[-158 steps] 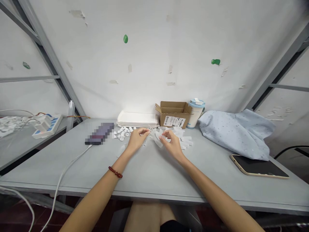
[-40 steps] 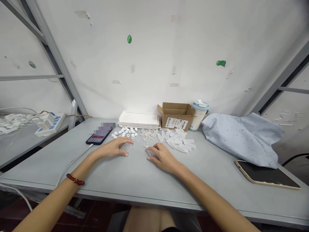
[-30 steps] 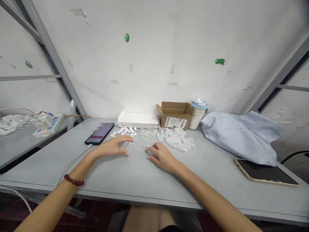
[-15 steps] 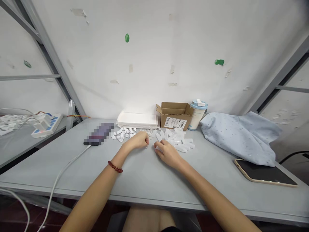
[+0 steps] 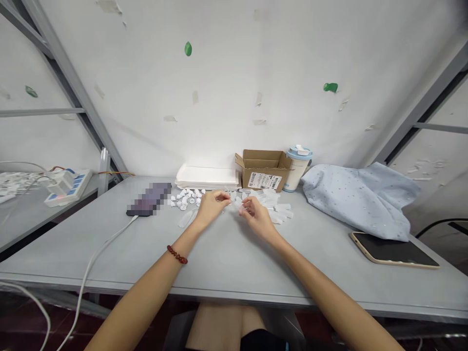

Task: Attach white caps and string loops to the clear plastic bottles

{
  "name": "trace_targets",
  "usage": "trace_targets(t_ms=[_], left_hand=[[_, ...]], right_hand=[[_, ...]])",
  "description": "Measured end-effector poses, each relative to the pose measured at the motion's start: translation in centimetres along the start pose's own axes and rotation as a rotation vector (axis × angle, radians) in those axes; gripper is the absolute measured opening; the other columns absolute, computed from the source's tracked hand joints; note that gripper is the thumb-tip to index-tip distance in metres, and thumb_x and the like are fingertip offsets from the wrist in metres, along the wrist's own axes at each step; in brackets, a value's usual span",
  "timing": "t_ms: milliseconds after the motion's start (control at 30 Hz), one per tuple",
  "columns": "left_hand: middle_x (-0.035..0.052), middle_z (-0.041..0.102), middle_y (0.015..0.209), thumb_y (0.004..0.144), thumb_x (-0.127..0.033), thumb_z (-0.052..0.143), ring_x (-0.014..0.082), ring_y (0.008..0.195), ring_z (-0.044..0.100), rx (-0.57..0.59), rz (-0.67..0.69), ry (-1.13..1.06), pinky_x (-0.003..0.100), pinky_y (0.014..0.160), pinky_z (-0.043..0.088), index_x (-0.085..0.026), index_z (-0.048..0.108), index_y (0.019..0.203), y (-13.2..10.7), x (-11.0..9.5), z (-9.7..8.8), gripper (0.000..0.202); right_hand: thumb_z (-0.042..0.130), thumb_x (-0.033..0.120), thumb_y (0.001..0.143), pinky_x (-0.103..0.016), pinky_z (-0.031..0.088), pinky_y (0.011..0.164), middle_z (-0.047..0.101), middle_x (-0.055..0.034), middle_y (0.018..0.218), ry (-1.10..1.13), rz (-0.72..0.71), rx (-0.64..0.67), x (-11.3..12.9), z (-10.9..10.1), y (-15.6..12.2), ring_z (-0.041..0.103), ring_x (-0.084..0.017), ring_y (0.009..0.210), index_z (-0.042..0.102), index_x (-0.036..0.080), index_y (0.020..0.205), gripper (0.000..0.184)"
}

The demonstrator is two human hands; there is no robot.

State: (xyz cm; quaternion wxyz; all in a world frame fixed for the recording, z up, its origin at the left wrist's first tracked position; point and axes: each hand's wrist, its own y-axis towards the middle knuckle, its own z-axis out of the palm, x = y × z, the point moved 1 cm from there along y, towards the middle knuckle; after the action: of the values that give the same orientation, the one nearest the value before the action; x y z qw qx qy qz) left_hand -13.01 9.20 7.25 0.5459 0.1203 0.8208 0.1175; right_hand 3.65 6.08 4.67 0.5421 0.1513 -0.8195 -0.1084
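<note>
My left hand [image 5: 212,208] is closed in a pinch at the middle of the grey table, its thumb and forefinger pointing right. Whatever sits in those fingertips is too small to make out. Facing it, my right hand [image 5: 257,217] has curled fingers around a translucent plastic piece [image 5: 239,206], whose far end reaches toward the left fingertips. A pile of similar translucent pieces [image 5: 282,210] spreads behind and right of the right hand. Small white plastic caps [image 5: 187,198] lie behind the left hand, and another translucent piece [image 5: 185,219] rests at its left.
Along the wall stand a stack of white sheets [image 5: 208,177], an open cardboard box [image 5: 265,170] and a lidded cup [image 5: 297,170]. A blue cloth [image 5: 358,195] partly covers a tablet [image 5: 397,251] at right. A phone [image 5: 149,199] with a white cable [image 5: 97,253] lies left.
My left hand has lifted and turned its fingertips toward the right hand. My right hand now has a translucent piece in its fingers. Translucent plastic shows left of my left hand.
</note>
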Motion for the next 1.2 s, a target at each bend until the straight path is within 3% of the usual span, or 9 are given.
trace_targets(t_ms=[267, 533, 800, 967, 1200], left_hand=[[0.006, 0.069, 0.079, 0.067, -0.022, 0.061, 0.0186, 0.077, 0.064, 0.024, 0.044, -0.014, 0.032, 0.076, 0.05, -0.015, 0.066, 0.073, -0.7, -0.1, 1.0, 0.01], [0.0055, 0.069, 0.084, 0.068, -0.022, 0.06, 0.0188, 0.081, 0.065, 0.095, 0.075, -0.027, 0.034, 0.081, 0.053, -0.016, 0.066, 0.076, -1.1, -0.8, 1.1, 0.012], [0.005, 0.069, 0.081, 0.071, -0.024, 0.058, 0.0187, 0.081, 0.064, 0.1, 0.068, -0.014, 0.032, 0.077, 0.052, -0.016, 0.065, 0.075, -1.0, -0.8, 1.1, 0.011], [0.004, 0.065, 0.068, 0.074, -0.038, 0.059, 0.0172, 0.065, 0.063, 0.112, -0.027, -0.128, 0.031, 0.066, 0.053, -0.015, 0.061, 0.069, -0.9, -0.6, 1.1, 0.024], [0.0025, 0.065, 0.068, 0.062, -0.032, 0.071, 0.0151, 0.066, 0.062, 0.136, -0.169, -0.326, 0.032, 0.07, 0.052, -0.014, 0.061, 0.068, -1.0, -1.2, 0.8, 0.021]], right_hand=[[0.054, 0.024, 0.076, -0.033, 0.049, 0.074, 0.062, -0.0085, 0.098, 0.067, 0.061, 0.038, -0.1, 0.2, 0.1, 0.062, -0.015, 0.078, 0.054, 0.015, 0.104, 0.029], [0.053, 0.019, 0.077, -0.028, 0.048, 0.066, 0.065, -0.0035, 0.083, 0.071, 0.03, 0.056, 0.3, 0.2, 0.0, 0.063, -0.014, 0.068, 0.055, 0.016, 0.11, 0.033], [0.054, 0.024, 0.077, -0.026, 0.046, 0.059, 0.063, -0.0026, 0.079, 0.091, 0.03, 0.019, 0.7, 0.2, -0.3, 0.062, -0.014, 0.066, 0.054, 0.017, 0.103, 0.028], [0.053, 0.024, 0.077, -0.028, 0.047, 0.063, 0.063, -0.0032, 0.084, 0.048, -0.01, -0.007, 1.1, 0.4, -0.5, 0.061, -0.013, 0.064, 0.055, 0.017, 0.099, 0.023], [0.054, 0.026, 0.078, -0.028, 0.047, 0.063, 0.062, -0.0056, 0.089, -0.048, -0.096, -0.08, 1.0, 0.5, -0.7, 0.058, -0.014, 0.067, 0.056, 0.017, 0.098, 0.022]])
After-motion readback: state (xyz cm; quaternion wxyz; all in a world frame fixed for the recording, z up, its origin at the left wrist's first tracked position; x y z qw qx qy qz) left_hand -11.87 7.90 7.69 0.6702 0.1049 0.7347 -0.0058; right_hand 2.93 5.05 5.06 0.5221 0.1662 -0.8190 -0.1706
